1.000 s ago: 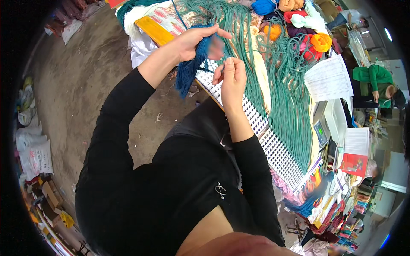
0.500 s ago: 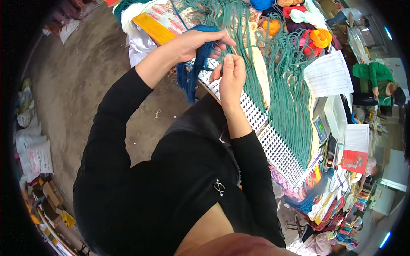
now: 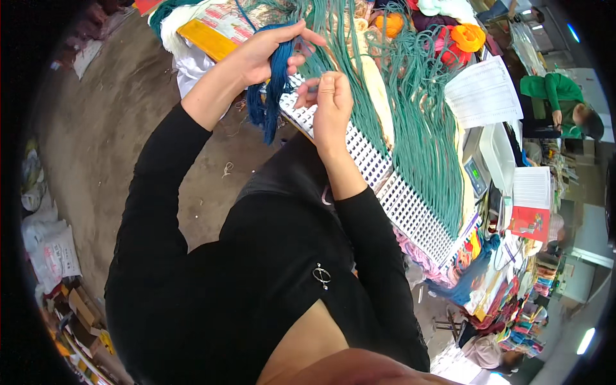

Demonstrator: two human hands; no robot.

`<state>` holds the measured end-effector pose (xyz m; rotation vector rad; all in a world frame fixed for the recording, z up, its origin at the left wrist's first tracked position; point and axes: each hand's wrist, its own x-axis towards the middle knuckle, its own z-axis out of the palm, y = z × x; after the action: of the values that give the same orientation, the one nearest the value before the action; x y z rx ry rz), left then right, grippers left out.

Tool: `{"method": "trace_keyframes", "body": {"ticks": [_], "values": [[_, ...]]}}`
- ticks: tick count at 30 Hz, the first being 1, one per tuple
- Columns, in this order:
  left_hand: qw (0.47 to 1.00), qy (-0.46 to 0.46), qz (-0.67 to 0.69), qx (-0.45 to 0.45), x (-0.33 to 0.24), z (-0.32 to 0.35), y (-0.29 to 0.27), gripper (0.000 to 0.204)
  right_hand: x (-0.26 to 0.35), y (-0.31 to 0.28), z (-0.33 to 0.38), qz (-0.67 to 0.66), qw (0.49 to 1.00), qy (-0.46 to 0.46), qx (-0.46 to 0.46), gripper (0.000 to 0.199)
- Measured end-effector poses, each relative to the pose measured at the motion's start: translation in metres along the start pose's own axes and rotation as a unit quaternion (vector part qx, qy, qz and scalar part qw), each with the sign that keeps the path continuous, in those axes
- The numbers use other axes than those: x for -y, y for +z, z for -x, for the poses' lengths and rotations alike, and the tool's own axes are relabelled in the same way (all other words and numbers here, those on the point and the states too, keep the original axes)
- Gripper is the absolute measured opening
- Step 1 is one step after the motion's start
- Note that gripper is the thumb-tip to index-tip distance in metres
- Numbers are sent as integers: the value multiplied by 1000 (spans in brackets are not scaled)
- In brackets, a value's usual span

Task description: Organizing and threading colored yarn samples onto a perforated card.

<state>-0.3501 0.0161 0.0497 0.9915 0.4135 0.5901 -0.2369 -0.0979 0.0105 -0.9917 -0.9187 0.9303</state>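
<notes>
A hank of dark blue yarn [image 3: 277, 80] hangs over my left hand [image 3: 266, 54], caught between its thumb and fingers. Its loose ends dangle beside the table edge. Close by on the right, my right hand [image 3: 333, 106] has thumb and fingertips brought together in a pinch. Whatever lies between those tips is too small to make out. Both hands are above the near edge of a white board with rows of holes [image 3: 420, 224]. Long green strands [image 3: 423, 170] lie side by side across that board, with cream yarn [image 3: 378, 96] among them.
Orange yarn [image 3: 467, 38] and other coloured bundles are heaped at the far side. A paper sheet [image 3: 484, 93], a scale [image 3: 476, 176] and a red-and-white booklet [image 3: 530, 205] lie to the right. Another person in green [image 3: 555, 96] is farther off. White sacks [image 3: 51, 247] stand at far left.
The whole view has shifted a little, so the table appears higher and farther left. My hands are slightly farther apart; the blue yarn still hangs from my left hand.
</notes>
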Motion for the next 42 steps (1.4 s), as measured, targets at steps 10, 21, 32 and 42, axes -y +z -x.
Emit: {"method": "trace_keyframes", "body": {"ticks": [10,21,32,42], "values": [[1000,9,-11,-11,-1,1,-10,41,3,-4,2,-74,997,10,-17,22],[998,15,-52,-24,-9,2,-2,41,2,-4,7,-142,989,23,-27,24],[979,-144,-142,16,-17,12,-30,45,34,-37,7,266,948,-174,-5,19],[903,33,288,-319,-1,130,-349,31,243,-332,57,-295,946,-115,-71,9]]}}
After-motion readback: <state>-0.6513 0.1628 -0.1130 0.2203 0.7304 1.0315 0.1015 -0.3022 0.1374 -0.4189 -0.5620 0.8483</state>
